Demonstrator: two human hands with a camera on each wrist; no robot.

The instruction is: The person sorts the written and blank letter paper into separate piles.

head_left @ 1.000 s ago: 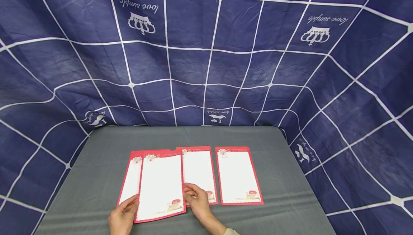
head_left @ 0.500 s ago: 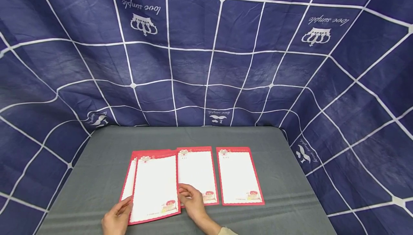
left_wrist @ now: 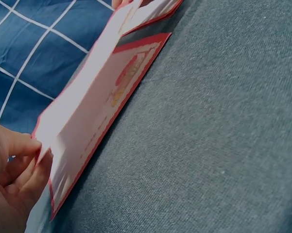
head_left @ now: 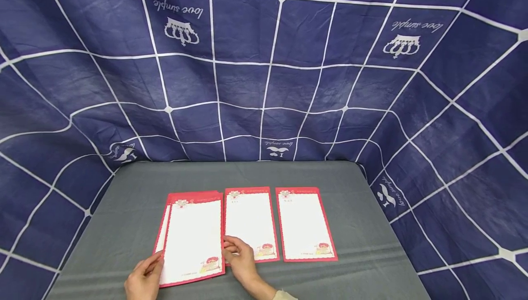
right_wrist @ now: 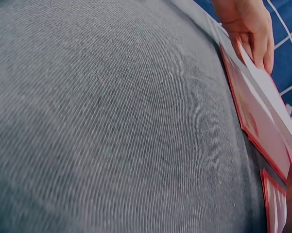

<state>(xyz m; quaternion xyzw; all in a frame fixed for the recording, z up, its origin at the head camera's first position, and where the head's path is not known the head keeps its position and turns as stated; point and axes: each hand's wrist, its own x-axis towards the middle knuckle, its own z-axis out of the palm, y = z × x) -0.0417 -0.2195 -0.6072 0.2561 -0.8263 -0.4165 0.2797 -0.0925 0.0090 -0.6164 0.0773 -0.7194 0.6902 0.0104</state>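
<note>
A white sheet of paper with a red border (head_left: 191, 240), a flower at the top and a small red-and-yellow picture at the bottom right, is raised above the table. My left hand (head_left: 144, 275) pinches its left edge between thumb and fingers, as the left wrist view also shows. At the sheet's right edge, my right hand (head_left: 241, 259) pinches it low down. Beneath lies a matching sheet (left_wrist: 92, 116), mostly covered in the head view. Another such sheet (head_left: 249, 217) lies just right of the held one, partly behind my right hand.
A further red-bordered sheet (head_left: 305, 224) lies flat at the right, a narrow gap from its neighbour. Grey cloth covers the table (head_left: 363, 226). A dark blue curtain with white grid lines (head_left: 264, 84) surrounds its back and sides.
Both hands have moved left with the held sheet, which now covers more of the left sheet below. The middle sheet shows more of its left side.
</note>
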